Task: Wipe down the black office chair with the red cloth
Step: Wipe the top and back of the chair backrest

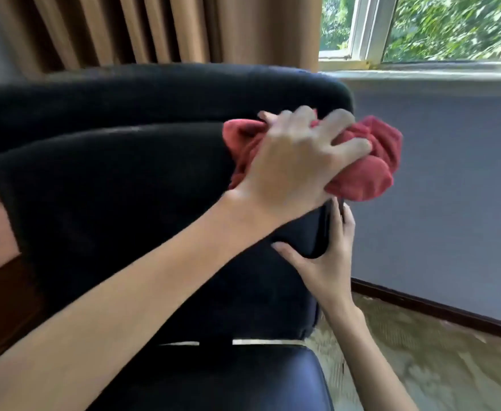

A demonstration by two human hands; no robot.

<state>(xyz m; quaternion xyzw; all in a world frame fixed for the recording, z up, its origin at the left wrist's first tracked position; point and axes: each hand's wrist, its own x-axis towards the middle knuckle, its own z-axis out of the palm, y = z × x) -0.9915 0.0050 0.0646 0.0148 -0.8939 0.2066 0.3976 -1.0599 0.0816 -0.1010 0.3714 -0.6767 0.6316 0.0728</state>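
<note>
The black office chair (118,203) fills the left and middle of the view, its padded backrest facing me and its shiny seat at the bottom. My left hand (299,161) reaches across from the lower left and is shut on the bunched red cloth (367,164), pressing it against the backrest's upper right edge. Part of the cloth hangs off past the edge. My right hand (329,262) grips the backrest's right side edge lower down, thumb on the front and fingers behind it.
Brown curtains (154,28) hang behind the chair. A window (421,28) with a white sill sits at the upper right above a grey-blue wall (451,188). Dark skirting and a patterned floor (421,351) lie to the right of the chair.
</note>
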